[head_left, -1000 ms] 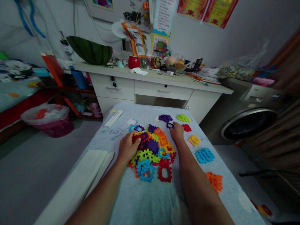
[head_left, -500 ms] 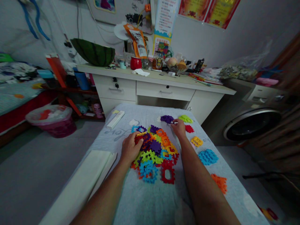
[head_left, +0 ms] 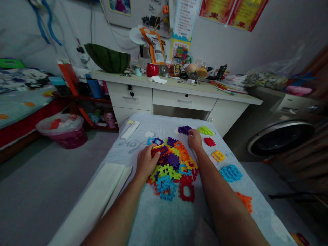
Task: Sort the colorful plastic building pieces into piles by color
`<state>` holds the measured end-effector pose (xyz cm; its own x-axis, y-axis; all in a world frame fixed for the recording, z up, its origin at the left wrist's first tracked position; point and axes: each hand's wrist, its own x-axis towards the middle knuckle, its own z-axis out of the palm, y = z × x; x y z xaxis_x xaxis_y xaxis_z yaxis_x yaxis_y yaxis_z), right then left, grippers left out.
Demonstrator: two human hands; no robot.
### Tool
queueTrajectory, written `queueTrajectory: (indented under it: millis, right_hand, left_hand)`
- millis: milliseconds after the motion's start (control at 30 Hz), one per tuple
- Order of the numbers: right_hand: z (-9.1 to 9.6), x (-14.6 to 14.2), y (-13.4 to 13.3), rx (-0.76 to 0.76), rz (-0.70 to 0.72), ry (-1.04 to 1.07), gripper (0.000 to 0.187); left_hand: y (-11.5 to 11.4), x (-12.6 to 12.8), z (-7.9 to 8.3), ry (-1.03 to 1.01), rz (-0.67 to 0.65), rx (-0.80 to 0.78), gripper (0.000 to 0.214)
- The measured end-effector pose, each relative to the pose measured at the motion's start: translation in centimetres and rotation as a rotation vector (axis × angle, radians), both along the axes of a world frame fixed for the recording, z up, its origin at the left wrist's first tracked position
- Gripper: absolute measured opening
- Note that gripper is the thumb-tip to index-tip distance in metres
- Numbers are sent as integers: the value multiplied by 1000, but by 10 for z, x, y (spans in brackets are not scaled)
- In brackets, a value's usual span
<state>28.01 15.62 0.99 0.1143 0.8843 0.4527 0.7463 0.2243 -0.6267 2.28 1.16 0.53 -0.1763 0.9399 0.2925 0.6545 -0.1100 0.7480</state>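
A heap of flat, toothed interlocking plastic pieces [head_left: 173,160] in several colours lies mid-table. My left hand [head_left: 147,161] is at the heap's left edge, fingers curled and thumb over red and yellow pieces; its fingertips are partly hidden. Beyond the heap, my right hand [head_left: 195,140] is closed, its fingertips against a small pile of purple interlocking pieces [head_left: 184,130]. Along the right side lie separate groups: lime green pieces [head_left: 205,130], red pieces [head_left: 209,141], yellow pieces [head_left: 218,156], blue pieces [head_left: 231,173] and orange pieces [head_left: 245,201].
A pale cloth covers the table [head_left: 164,222]. On its left lie a long white folded panel [head_left: 87,201] and a small white box [head_left: 130,130]. Behind stands a cluttered desk [head_left: 184,99] with half a watermelon rind [head_left: 109,58]. A washing machine [head_left: 276,126] stands right.
The whole view has shifted slightly, so things appear a little further right. My right fingertips are still at the purple pile, and my left hand stays on the heap.
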Motion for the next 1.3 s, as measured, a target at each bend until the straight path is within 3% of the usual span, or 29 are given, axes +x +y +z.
queueTrajectory:
  millis: [233, 433, 667, 800, 967, 1133, 1300]
  right_hand:
    - [14, -19, -29, -183, 209, -99, 22]
    - [11, -40, -43, -249, 361, -148, 25]
    - [14, -40, -43, -245, 375, -53, 39]
    - [16, -37, -41, -253, 405, -16, 18]
    - [16, -24, -35, -149, 296, 86, 10]
    - [7, 4, -27, -41, -7, 227, 14]
    - [-8, 27, -21, -93, -177, 315, 15]
  left_hand:
    - [0, 0, -1, 2, 10, 2, 36]
    - [0, -1, -1, -1, 12, 7, 38]
    - [0, 0, 0, 1, 2, -4, 37]
    - [-1, 1, 2, 5, 4, -1, 36]
    - [0, 0, 0, 14, 12, 8, 37]
    - [0, 0, 0, 16, 4, 5, 37]
    - [0, 1, 1, 17, 5, -3, 36]
